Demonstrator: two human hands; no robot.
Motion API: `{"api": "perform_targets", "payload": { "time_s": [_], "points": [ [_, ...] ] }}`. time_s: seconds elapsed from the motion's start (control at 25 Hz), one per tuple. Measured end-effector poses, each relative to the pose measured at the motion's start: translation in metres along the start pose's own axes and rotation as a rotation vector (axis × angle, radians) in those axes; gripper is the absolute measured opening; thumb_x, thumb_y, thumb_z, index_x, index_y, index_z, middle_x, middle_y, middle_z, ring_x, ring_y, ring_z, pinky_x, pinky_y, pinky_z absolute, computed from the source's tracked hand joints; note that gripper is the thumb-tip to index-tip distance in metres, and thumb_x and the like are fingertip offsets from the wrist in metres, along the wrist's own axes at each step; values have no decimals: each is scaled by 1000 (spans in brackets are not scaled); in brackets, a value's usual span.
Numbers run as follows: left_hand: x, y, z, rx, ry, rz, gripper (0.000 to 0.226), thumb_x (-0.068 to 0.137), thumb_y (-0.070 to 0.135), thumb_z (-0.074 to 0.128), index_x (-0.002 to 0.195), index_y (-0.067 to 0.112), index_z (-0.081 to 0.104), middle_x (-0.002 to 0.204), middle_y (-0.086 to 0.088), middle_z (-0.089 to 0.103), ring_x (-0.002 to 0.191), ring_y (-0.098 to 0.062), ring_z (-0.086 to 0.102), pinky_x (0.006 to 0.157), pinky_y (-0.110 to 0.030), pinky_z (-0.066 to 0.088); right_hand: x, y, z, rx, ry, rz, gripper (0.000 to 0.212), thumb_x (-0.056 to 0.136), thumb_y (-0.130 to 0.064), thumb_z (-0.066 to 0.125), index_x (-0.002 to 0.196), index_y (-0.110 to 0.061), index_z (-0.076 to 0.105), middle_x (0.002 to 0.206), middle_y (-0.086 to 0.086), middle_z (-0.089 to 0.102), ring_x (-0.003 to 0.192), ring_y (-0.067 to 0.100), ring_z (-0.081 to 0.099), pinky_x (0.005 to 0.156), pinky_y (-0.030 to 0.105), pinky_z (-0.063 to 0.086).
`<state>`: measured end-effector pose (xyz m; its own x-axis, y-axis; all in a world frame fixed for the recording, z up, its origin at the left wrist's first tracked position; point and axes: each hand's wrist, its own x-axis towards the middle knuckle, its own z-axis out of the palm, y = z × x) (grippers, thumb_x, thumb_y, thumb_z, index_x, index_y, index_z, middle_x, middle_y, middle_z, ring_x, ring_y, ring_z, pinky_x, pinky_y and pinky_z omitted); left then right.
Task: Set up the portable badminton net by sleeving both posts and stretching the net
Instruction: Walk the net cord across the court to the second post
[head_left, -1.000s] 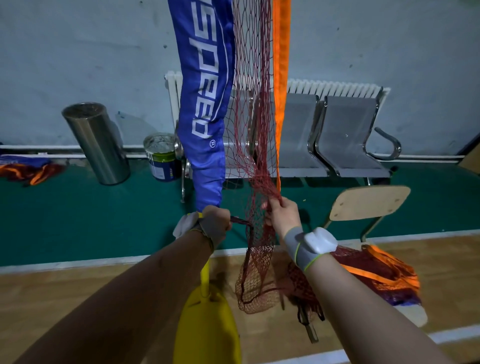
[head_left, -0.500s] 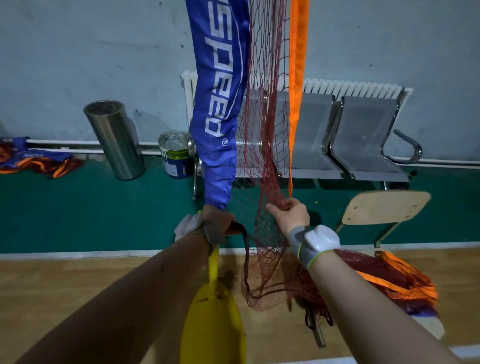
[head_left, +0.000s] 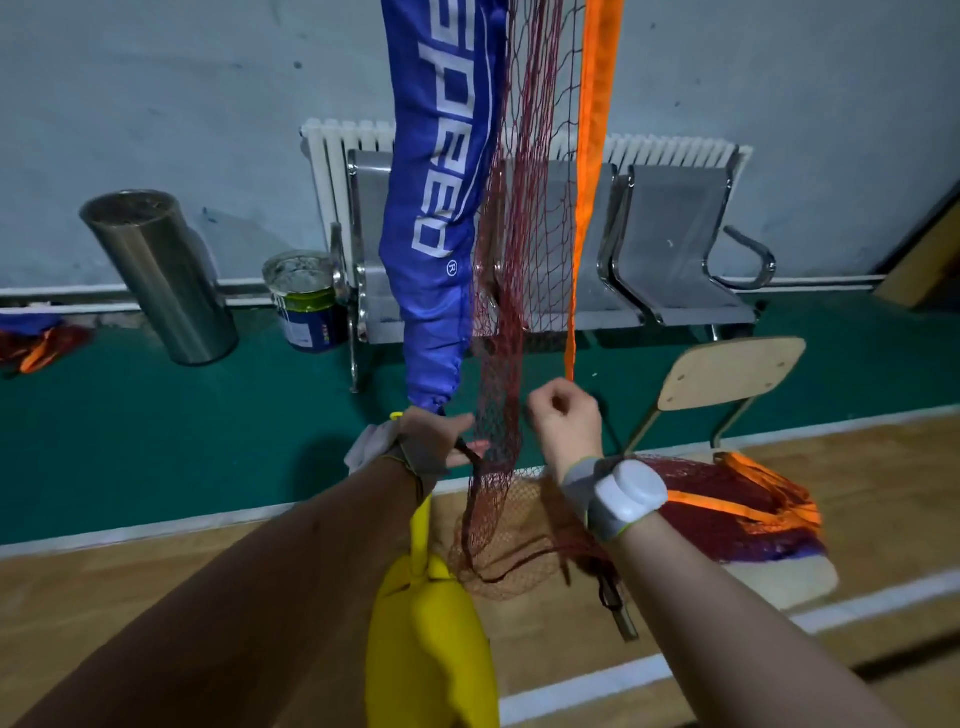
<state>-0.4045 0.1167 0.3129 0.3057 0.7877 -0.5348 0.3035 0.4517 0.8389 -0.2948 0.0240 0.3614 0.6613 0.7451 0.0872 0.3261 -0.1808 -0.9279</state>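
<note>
The net (head_left: 519, 208) hangs in a narrow bunch between the blue sleeve (head_left: 441, 208) and the orange band (head_left: 592, 156), and its lower part sags into loose folds on the floor beside the yellow base (head_left: 426, 639). The rest lies heaped on the chair (head_left: 727, 374) to the right. That slack is the main risk, I think: pulled outward now, the mesh could catch on the base or the chair, or tighten into a knot. The sleeve stops above the bare post (head_left: 421, 525), so it looks not fully drawn down, and stretching early could drag it crooked or tip the stand. The left hand (head_left: 436, 441) has its fingers curled round the post just under the sleeve's mouth, so the stand has only that grip if the net is tugged sideways. The right hand (head_left: 566, 421) is curled tight at the band's lower end; whether it pinches band or mesh I cannot tell. A dark cord (head_left: 470, 457) crosses the left thumb and trails through the mesh, where it could tangle.
</note>
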Motion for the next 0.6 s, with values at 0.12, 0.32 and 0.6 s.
{"api": "perform_targets", "payload": {
  "time_s": [0.12, 0.32, 0.6],
  "points": [
    [-9, -1, 4, -148, 8, 17, 27, 82, 21, 69, 76, 4, 49, 78, -13, 59, 49, -17, 65, 43, -29, 55, -14, 7, 12, -84, -211, -15, 25, 82, -2, 56, 58, -7, 48, 55, 4, 39, 57, 13, 35, 53, 24, 30],
    [-22, 3, 3, -190, 129, -55, 38, 92, 27, 54, 58, 10, 49, 41, 4, 54, 54, -19, 56, 52, -30, 51, -38, 33, 35, -163, -246, 17, 10, 79, -4, 58, 70, -5, 63, 68, 8, 59, 70, 19, 56, 69, 31, 45],
    [-38, 2, -5, -134, 10, 19, 30, 89, 21, 59, 62, 12, 50, 58, -6, 51, 55, -16, 49, 54, -22, 43, -50, 43, 57, -280, -225, 45, 16, 82, -11, 62, 75, -18, 50, 78, 10, 63, 76, 24, 59, 62, 24, 36]
  ]
}}
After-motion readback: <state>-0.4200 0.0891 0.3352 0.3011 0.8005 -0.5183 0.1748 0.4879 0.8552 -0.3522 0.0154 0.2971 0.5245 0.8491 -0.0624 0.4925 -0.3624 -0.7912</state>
